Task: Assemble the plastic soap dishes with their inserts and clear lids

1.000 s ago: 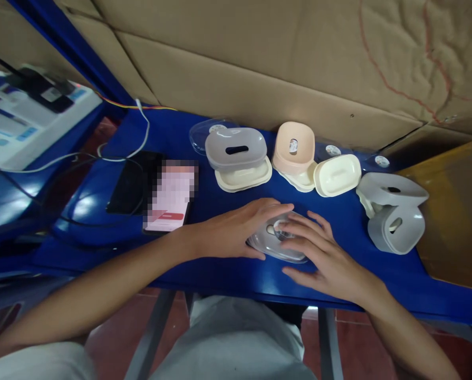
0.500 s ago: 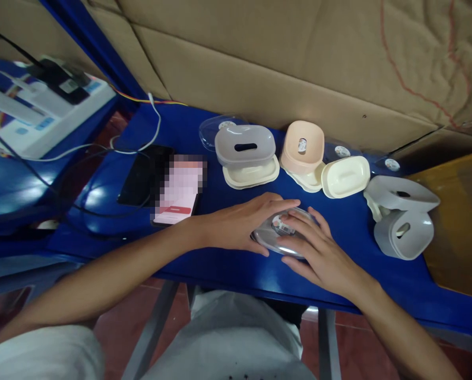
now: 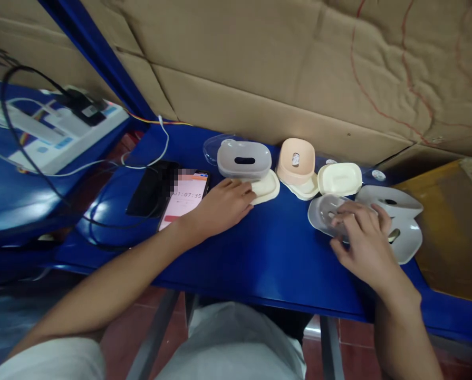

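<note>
My left hand (image 3: 230, 206) reaches to the left end of a cream oval tray (image 3: 269, 189), fingers bent and closed on its edge. That tray sticks out from under a grey oval soap dish (image 3: 244, 158) with a slot in its base. On the right, my right hand (image 3: 364, 240) has its fingers curled over a greyish oval soap dish with a clear lid (image 3: 325, 214); the thumb is at its near edge. Partly behind this hand are more grey slotted dishes (image 3: 412, 240).
A peach dish (image 3: 297, 158) and a cream tray (image 3: 340, 178) stand along the back near cardboard (image 3: 259, 74). A phone (image 3: 186, 195) lies left, with cables and a white power strip (image 3: 49, 142) beyond. A brown box (image 3: 453, 232) bounds the right side.
My hands have parted. The right hand has carried the lidded dish rightward to the grey dishes. The left hand has moved up-left to the cream tray, which now juts farther right from under the grey dish.
</note>
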A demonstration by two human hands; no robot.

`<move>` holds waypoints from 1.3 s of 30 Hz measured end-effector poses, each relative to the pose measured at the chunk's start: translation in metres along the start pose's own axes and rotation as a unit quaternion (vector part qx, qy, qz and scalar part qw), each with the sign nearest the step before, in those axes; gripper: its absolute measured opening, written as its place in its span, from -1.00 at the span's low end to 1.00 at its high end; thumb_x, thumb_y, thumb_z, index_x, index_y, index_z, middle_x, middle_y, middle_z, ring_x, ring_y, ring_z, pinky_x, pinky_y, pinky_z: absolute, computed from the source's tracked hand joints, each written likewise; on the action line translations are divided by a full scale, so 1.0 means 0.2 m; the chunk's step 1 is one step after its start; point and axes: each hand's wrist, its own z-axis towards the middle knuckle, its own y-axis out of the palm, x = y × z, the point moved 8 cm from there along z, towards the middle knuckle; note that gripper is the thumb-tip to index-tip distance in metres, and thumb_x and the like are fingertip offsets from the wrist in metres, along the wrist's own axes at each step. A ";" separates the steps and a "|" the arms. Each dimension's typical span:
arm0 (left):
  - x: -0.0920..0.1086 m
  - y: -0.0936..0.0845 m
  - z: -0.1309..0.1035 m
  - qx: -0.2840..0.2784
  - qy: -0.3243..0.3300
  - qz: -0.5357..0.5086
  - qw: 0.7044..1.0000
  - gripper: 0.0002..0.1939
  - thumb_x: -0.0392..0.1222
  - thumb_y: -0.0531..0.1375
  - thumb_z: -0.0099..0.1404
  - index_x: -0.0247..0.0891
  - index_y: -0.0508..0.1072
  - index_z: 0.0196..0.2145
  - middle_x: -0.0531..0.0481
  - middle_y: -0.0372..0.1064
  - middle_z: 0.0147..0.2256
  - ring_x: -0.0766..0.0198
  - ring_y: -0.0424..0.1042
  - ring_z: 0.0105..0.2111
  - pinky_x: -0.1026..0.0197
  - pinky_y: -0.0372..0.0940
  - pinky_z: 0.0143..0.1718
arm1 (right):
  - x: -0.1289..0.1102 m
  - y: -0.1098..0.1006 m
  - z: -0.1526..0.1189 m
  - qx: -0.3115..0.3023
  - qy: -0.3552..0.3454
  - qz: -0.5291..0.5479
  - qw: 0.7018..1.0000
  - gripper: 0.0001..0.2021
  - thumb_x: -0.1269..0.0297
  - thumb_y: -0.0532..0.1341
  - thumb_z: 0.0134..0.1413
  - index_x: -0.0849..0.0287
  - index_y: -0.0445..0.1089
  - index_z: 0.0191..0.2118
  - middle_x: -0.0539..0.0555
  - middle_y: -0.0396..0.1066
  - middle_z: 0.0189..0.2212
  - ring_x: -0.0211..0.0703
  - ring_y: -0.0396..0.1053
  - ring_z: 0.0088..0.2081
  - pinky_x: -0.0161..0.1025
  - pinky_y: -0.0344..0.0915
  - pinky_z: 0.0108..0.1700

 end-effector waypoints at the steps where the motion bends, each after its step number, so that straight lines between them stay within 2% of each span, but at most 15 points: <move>1: 0.04 0.01 -0.01 -0.006 0.027 -0.017 0.999 -0.83 -0.25 0.21 0.53 -0.31 0.59 -0.03 -0.18 0.53 -0.07 0.01 0.54 -0.05 0.01 0.34 0.04 | -0.02 0.00 0.00 0.012 -0.004 -0.012 1.000 -0.76 0.46 0.19 0.21 0.04 0.29 -0.04 0.29 0.47 0.09 0.36 0.42 0.20 0.44 0.06 0.38; 4: 0.17 0.01 -0.03 -0.009 0.115 -0.073 0.991 -0.85 -0.14 0.27 0.53 -0.25 0.59 -0.06 -0.09 0.54 -0.10 0.10 0.54 -0.10 0.06 0.32 0.05 | -0.16 0.01 0.02 0.038 -0.053 -0.008 0.998 -0.72 0.50 0.18 0.28 0.04 0.34 0.03 0.25 0.50 0.12 0.25 0.43 0.23 0.30 0.12 0.37; 6: 0.25 -0.01 -0.05 0.014 0.158 -0.094 0.983 -0.79 -0.06 0.27 0.55 -0.24 0.59 -0.08 -0.08 0.55 -0.12 0.12 0.53 -0.12 0.07 0.32 0.04 | -0.28 0.04 0.03 0.026 -0.108 0.015 0.994 -0.69 0.45 0.19 0.36 0.08 0.36 0.16 0.23 0.51 0.18 0.18 0.42 0.27 0.23 0.14 0.38; 9: 0.28 -0.05 -0.05 0.058 0.168 -0.082 0.981 -0.77 -0.07 0.20 0.59 -0.26 0.57 -0.03 -0.12 0.54 -0.10 0.09 0.52 -0.11 0.07 0.32 -0.03 | -0.40 0.11 0.04 0.003 -0.163 0.045 0.986 -0.63 0.43 0.16 0.43 0.16 0.36 0.27 0.21 0.50 0.26 0.07 0.42 0.30 0.13 0.15 0.41; 13: 0.20 -0.13 -0.04 0.088 0.123 -0.033 0.988 -0.73 -0.04 0.18 0.59 -0.27 0.55 0.01 -0.20 0.52 -0.03 -0.01 0.50 -0.04 -0.01 0.31 0.02 | -0.42 0.17 0.07 0.010 -0.140 0.034 0.990 -0.58 0.43 0.13 0.47 0.22 0.33 0.36 0.23 0.48 0.30 0.07 0.41 0.33 0.09 0.19 0.42; 18: -0.02 -0.27 -0.05 0.162 0.006 0.030 0.986 -0.70 -0.03 0.13 0.60 -0.21 0.49 0.13 -0.27 0.45 0.17 -0.16 0.43 0.18 -0.15 0.28 0.13 | -0.44 0.18 0.14 -0.028 -0.134 0.011 0.991 -0.61 0.24 0.13 0.54 0.24 0.38 0.34 0.24 0.45 0.32 0.13 0.42 0.32 0.15 0.26 0.37; 20: -0.07 -0.29 -0.05 0.172 -0.021 0.043 0.984 -0.71 -0.08 0.12 0.60 -0.22 0.48 0.14 -0.28 0.44 0.19 -0.17 0.43 0.19 -0.16 0.28 0.13 | -0.42 0.16 0.20 -0.032 -0.121 0.008 0.992 -0.62 0.24 0.10 0.56 0.26 0.41 0.31 0.25 0.48 0.29 0.13 0.45 0.28 0.13 0.29 0.33; 22: -0.05 -0.26 -0.04 0.165 -0.003 0.034 0.986 -0.74 -0.11 0.12 0.60 -0.23 0.49 0.10 -0.25 0.47 0.15 -0.13 0.46 0.14 -0.14 0.27 0.13 | -0.39 0.13 0.29 -0.025 -0.093 -0.005 0.995 -0.62 0.30 0.06 0.55 0.27 0.41 0.31 0.28 0.49 0.28 0.15 0.46 0.25 0.12 0.31 0.29; 25: 0.09 -0.16 -0.03 0.114 0.082 0.000 0.990 -0.74 -0.08 0.15 0.60 -0.25 0.51 0.07 -0.20 0.51 0.07 -0.05 0.48 0.07 -0.08 0.26 0.11 | -0.32 0.09 0.43 -0.002 -0.041 -0.037 0.998 -0.57 0.36 0.03 0.52 0.28 0.36 0.36 0.34 0.41 0.34 0.24 0.42 0.28 0.18 0.29 0.26; 28: 0.25 -0.06 -0.04 0.057 0.156 -0.022 0.986 -0.69 0.02 0.22 0.57 -0.26 0.53 0.05 -0.16 0.53 0.03 -0.01 0.49 0.03 -0.04 0.24 0.09 | -0.26 0.10 0.56 0.013 0.001 -0.070 0.997 -0.48 0.24 0.12 0.51 0.33 0.22 0.45 0.41 0.26 0.43 0.36 0.32 0.35 0.25 0.24 0.28; 29: 0.28 -0.03 -0.04 0.045 0.168 -0.024 0.984 -0.68 0.04 0.24 0.56 -0.25 0.53 0.04 -0.16 0.53 0.03 -0.01 0.49 0.02 -0.03 0.23 0.08 | -0.25 0.11 0.60 0.008 0.009 -0.077 0.997 -0.44 0.18 0.16 0.49 0.35 0.21 0.45 0.43 0.26 0.43 0.40 0.31 0.35 0.25 0.24 0.28; 31: 0.32 0.00 -0.05 0.031 0.178 -0.025 0.983 -0.68 0.06 0.26 0.54 -0.24 0.54 0.03 -0.15 0.53 0.05 -0.01 0.48 0.03 -0.02 0.22 0.08 | -0.21 0.16 0.65 -0.022 0.016 -0.076 0.997 -0.47 0.15 0.24 0.45 0.33 0.30 0.38 0.42 0.39 0.33 0.39 0.38 0.28 0.20 0.29 0.22; 34: 0.32 0.01 -0.05 0.027 0.175 -0.029 0.984 -0.71 0.03 0.27 0.53 -0.23 0.53 0.02 -0.14 0.51 0.07 0.00 0.47 0.05 0.00 0.20 0.08 | -0.13 0.18 0.68 -0.047 0.041 -0.045 0.997 -0.63 0.18 0.24 0.45 0.25 0.46 0.22 0.33 0.59 0.08 0.26 0.54 0.06 0.04 0.36 0.04; 37: 0.30 0.00 -0.05 0.022 0.173 -0.028 0.984 -0.71 0.03 0.27 0.54 -0.24 0.53 0.03 -0.14 0.51 0.08 0.00 0.47 0.06 -0.01 0.19 0.09 | -0.02 0.08 0.62 0.006 0.081 -0.019 0.996 -0.61 0.06 0.19 0.49 0.21 0.48 0.20 0.29 0.62 -0.04 0.19 0.57 -0.08 -0.04 0.36 -0.09; 39: 0.29 0.00 -0.06 0.011 0.170 -0.024 0.985 -0.67 0.05 0.31 0.50 -0.24 0.53 0.04 -0.15 0.49 0.12 -0.01 0.46 0.08 -0.01 0.19 0.09 | 0.05 0.00 0.55 0.046 0.102 -0.037 0.993 -0.59 0.04 0.18 0.49 0.22 0.48 0.20 0.32 0.61 -0.02 0.23 0.56 -0.06 -0.02 0.37 -0.07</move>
